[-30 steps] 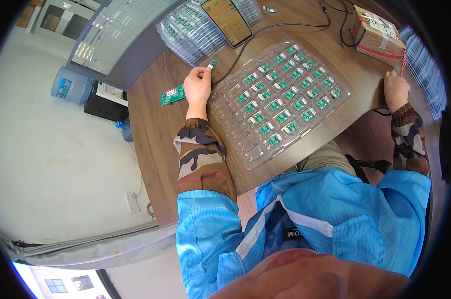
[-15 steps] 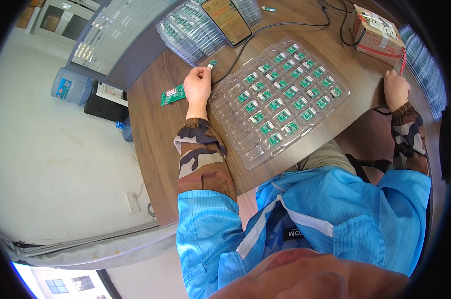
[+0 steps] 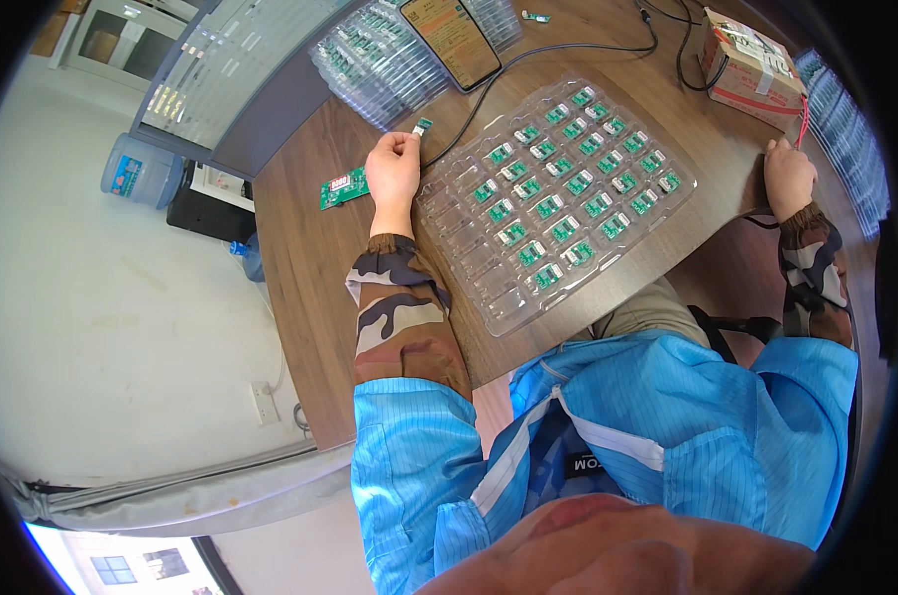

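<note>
My left hand [image 3: 394, 171] pinches a small green circuit board [image 3: 423, 127] with a white connector, held just beyond the fingertips. Close to that hand's left side lies a larger green board [image 3: 344, 188] carrying a red-and-white part; the hand covers its right end. A clear plastic tray [image 3: 489, 315] rests to the right, its pockets holding several small green boards, while the pockets along its left side hold none. At the desk's right edge, my right hand [image 3: 790, 180] is closed with curled fingers, close below red wires [image 3: 803, 121]. Whatever it grips is hidden.
Stacked clear trays [image 3: 370, 64] with boards stand at the back, a phone [image 3: 454, 45] leaning on them. A black cable [image 3: 568, 50] crosses the desk. A cardboard box [image 3: 751, 69] sits back right. One loose board [image 3: 535, 17] lies at the far edge.
</note>
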Tool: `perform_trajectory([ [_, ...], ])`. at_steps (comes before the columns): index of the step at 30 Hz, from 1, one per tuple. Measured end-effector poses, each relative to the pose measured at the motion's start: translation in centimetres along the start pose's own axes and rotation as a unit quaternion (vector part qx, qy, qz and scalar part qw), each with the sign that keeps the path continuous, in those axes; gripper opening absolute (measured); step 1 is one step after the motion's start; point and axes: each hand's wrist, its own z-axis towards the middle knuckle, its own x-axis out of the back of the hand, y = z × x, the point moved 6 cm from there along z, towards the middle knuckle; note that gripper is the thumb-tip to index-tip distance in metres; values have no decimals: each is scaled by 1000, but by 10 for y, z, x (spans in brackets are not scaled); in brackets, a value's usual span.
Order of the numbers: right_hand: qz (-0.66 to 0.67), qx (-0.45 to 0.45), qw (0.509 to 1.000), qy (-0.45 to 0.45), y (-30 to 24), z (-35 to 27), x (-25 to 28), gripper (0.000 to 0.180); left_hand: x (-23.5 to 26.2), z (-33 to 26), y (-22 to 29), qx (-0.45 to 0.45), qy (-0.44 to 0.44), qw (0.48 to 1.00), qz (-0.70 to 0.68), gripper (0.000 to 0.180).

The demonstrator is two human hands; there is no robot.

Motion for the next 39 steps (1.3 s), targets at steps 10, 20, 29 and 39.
perform_trajectory([
  [10,-19,6,999,30,-2,0,-2,16,0,1,0,6,-3,1000,-1,19],
  [20,3,12,998,54,0,1,-4,14,1,0,1,5,-3,1000,0,19],
  [29,91,170,972,131,13,-11,16,10,1,0,0,10,-1,1000,1,20],
  [39,141,189,971,48,25,-5,10,23,-1,0,-1,14,-4,1000,13,20],
])
